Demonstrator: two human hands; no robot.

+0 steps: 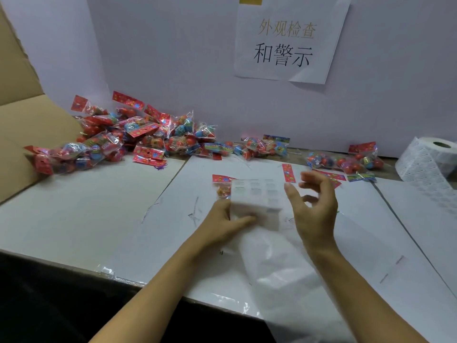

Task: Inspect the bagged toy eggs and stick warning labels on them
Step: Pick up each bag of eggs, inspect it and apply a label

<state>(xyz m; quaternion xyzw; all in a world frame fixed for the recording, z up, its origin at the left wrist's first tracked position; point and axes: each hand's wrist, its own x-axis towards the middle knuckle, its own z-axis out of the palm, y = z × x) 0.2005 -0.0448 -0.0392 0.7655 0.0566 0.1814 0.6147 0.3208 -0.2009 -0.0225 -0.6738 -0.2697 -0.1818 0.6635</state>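
Over the white table (86, 214), our left hand (222, 224) grips a blurred white label sheet (257, 201) covering a clear bag of toy eggs (221, 188); our right hand (314, 209) hovers, fingers loosely spread.

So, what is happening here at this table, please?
A person is labelling bagged toy eggs. The left hand holds a blurred white label sheet over the table, above one bag of eggs. The right hand hovers beside the sheet with loosely curled fingers, holding nothing that I can see. A big pile of bags waits at the back left, a smaller group at the right, near a label roll.
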